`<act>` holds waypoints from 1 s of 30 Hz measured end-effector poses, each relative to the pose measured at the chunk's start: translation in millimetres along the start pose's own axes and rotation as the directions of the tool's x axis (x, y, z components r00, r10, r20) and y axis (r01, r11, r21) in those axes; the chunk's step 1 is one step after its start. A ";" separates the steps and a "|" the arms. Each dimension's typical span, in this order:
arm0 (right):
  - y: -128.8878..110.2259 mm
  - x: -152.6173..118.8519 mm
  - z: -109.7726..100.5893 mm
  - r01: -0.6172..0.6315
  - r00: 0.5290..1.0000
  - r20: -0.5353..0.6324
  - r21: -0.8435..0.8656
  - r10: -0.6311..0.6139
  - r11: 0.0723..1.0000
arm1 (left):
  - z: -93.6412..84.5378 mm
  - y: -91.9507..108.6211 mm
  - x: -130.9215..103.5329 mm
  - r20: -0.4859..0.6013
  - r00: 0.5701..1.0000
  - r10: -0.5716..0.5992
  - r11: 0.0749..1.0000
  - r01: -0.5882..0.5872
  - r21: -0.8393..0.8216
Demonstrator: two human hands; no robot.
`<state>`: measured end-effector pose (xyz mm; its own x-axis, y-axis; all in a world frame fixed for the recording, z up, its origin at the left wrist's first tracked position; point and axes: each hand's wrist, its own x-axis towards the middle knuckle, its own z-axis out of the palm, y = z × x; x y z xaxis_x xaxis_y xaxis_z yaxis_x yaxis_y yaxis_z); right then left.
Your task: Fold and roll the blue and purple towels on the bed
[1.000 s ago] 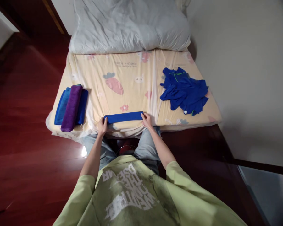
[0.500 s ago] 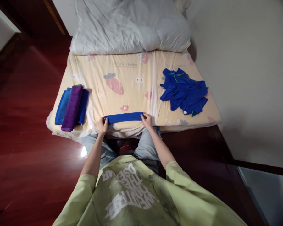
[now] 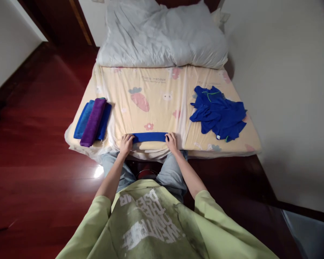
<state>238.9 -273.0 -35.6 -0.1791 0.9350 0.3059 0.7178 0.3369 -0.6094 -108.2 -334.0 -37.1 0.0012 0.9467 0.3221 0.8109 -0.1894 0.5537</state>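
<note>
A blue towel [image 3: 149, 137], folded into a narrow strip, lies across the front of the bed between my two hands. My left hand [image 3: 126, 144] is closed on its left end, fingers over the top. At the other end my right hand [image 3: 171, 141] pinches the cloth, the thumb toward the inner side. Left of my hands, a rolled or folded purple towel [image 3: 93, 122] rests on top of folded blue towels [image 3: 81, 124]. A loose heap of blue cloths [image 3: 221, 113] with green edging lies crumpled to the right.
The bed [image 3: 156, 102] has a yellow sheet with carrot and rabbit prints. A large grey-white quilt [image 3: 164, 39] is bunched at its far side. A pale wall [image 3: 280, 90] stands at the right, and dark red wooden floor [image 3: 37, 144] spreads on the left.
My fingers have moved further over the ends of the folded blue towel, and less of the strip shows. The whole view has shifted slightly; the piles keep their places on the bed.
</note>
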 end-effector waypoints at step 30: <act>-98.9 199.9 32.5 0.654 0.722 0.580 -0.395 -0.377 0.645 | -61.6 -36.4 -59.0 0.101 0.971 0.217 0.974 -0.221 0.036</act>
<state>110.2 -115.8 62.1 -0.7904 0.6120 0.0264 0.6114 0.7855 0.0959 -173.8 -399.0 -29.0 0.2359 0.9044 0.3556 0.8113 -0.3847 0.4402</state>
